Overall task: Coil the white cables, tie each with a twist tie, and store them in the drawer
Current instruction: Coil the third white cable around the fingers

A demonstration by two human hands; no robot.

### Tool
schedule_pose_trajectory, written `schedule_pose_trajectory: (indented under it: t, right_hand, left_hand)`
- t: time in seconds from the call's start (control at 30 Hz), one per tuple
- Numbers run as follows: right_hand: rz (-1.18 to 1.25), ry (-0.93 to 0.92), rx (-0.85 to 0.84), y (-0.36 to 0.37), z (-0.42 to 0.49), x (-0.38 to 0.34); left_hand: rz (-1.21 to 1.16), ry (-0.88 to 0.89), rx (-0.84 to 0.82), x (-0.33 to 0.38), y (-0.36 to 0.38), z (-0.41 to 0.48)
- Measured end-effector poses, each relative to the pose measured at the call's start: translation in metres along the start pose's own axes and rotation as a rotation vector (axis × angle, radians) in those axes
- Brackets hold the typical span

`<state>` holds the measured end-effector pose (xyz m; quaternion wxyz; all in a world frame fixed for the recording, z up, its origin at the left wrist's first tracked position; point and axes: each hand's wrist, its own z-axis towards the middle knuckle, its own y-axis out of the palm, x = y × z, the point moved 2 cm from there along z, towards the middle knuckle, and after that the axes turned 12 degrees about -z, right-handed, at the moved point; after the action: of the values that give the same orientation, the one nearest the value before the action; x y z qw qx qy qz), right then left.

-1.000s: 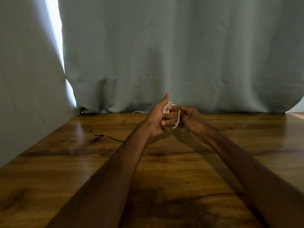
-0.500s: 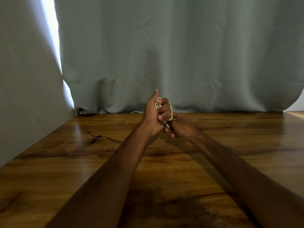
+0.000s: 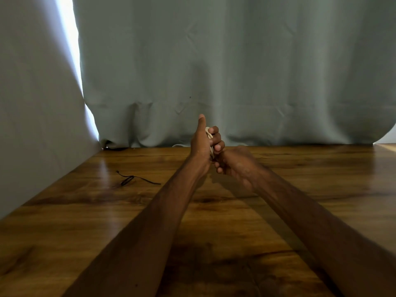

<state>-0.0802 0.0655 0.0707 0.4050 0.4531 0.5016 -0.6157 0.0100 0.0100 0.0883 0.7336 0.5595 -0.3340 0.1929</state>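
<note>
Head view: left hand (image 3: pixel 202 146) gripped coiled white cable (image 3: pixel 209 133), thumb up, above glossy brown wooden table (image 3: pixel 300 179) — right hand (image 3: pixel 235 166) curled just beneath, grasp unclear; thin black twist tie (image 3: pixel 132 180) lay on table.

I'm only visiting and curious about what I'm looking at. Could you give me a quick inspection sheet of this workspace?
Surface: glossy brown wooden table.
Job's things: white cable coil held in the left hand; thin black tie, likely a twist tie, lying loose on the table to the left; no drawer seen.
Clutter: nothing seen.
Hands: left hand grips the coil, thumb up; right hand sits just below it with fingers curled, and what it holds is hidden.
Cables: besides the coil, a white strand at the curtain's foot.
Surroundings: grey-green curtain behind and on the left, with a bright gap of light.
</note>
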Motion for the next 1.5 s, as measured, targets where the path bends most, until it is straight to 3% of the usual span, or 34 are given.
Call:
schedule_pose_trajectory:
  t: [0.23,0.5,0.7,1.0,1.27,1.5]
  right_hand:
    - [-0.026,-0.029,-0.006,-0.002,-0.005,-0.002]
    - [-0.342,-0.169,0.131,-0.008,-0.004,-0.001]
    - [-0.394,-0.155,0.038,0.002,-0.003,-0.004]
    - [-0.66,-0.352,0.126,0.006,0.0,-0.006]
    - [-0.54,-0.288,0.106,0.001,-0.003,0.0]
    - [-0.517,-0.393,0.156,0.001,-0.005,0.0]
  left_hand:
    - [-0.01,0.023,-0.021,0.005,-0.002,-0.004]
    - [0.014,0.003,-0.034,0.007,-0.002,-0.004]
    - [-0.059,0.031,0.086,0.018,-0.011,0.005]
    - [0.024,0.064,0.15,0.018,-0.021,0.015]
    - [0.208,0.13,0.097,0.005,-0.018,0.006]
    - [0.171,0.133,0.105,0.006,-0.019,0.006]
